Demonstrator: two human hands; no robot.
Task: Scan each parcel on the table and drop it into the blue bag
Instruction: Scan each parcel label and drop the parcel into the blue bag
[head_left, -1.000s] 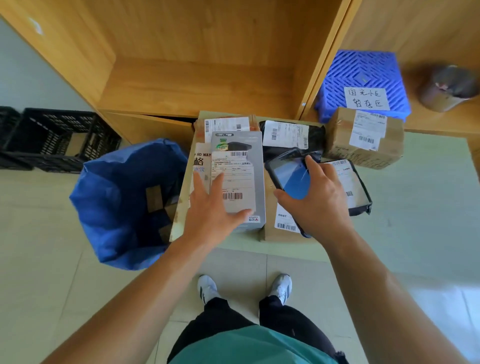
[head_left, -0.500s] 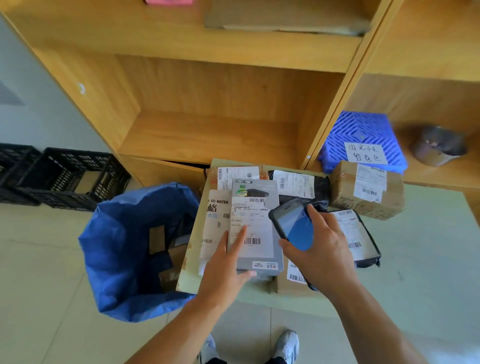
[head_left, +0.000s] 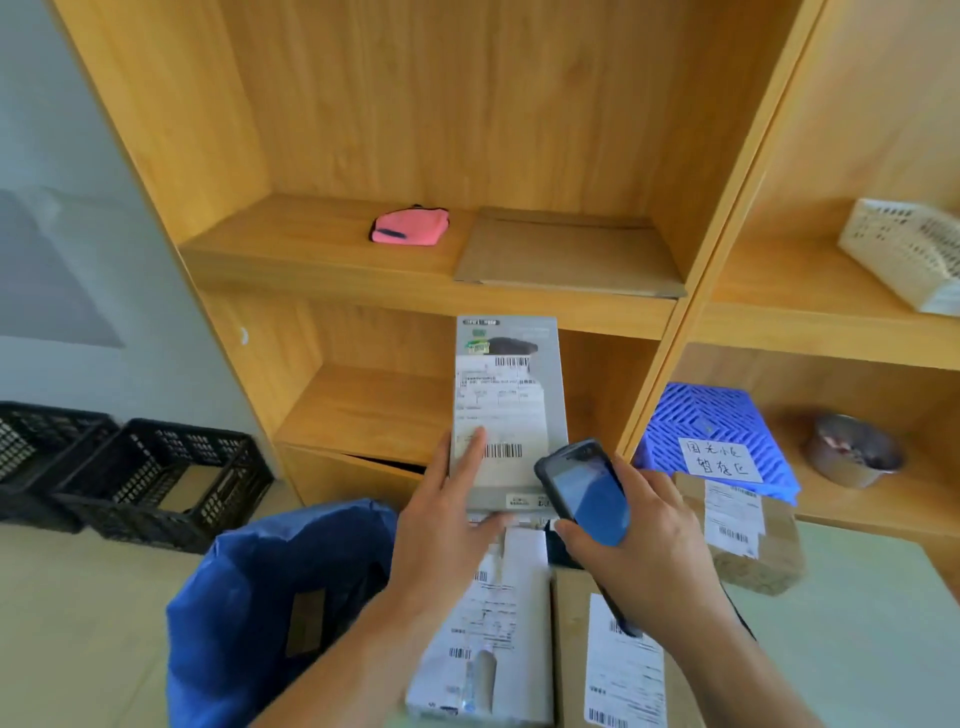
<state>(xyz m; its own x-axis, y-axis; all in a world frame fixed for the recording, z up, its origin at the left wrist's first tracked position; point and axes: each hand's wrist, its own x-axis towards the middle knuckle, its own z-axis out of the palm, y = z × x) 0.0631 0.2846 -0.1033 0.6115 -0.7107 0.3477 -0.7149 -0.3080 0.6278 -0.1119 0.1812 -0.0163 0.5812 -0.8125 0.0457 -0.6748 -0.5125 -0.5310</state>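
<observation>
since the earlier frame the view tilts up to the shelving (head_left: 415, 270) and the grey parcel (head_left: 511, 410) rises off the pile, upright now in front of the lower shelf. below left of it the blue bag (head_left: 270, 587) gapes open, some brown pieces visible inside. on the surface (head_left: 852, 623) sit more labelled parcels: a white box (head_left: 493, 623) under the wrists and a brown box (head_left: 748, 545) to the right. the left hand (head_left: 447, 525) holds the grey parcel by its lower edge, thumb underneath, fingers flat on the label. the right hand (head_left: 639, 551) is wrapped around the dark scanner (head_left: 584, 491), its screen facing up, just beside the parcel's lower right corner. the step looks like the scan itself; next the scanner likely needs aiming at the barcode, then the parcel goes left into the bag. the parcel is a slim, flat grey carton with a white shipping label and 2 barcodes, slightly blurred.
</observation>
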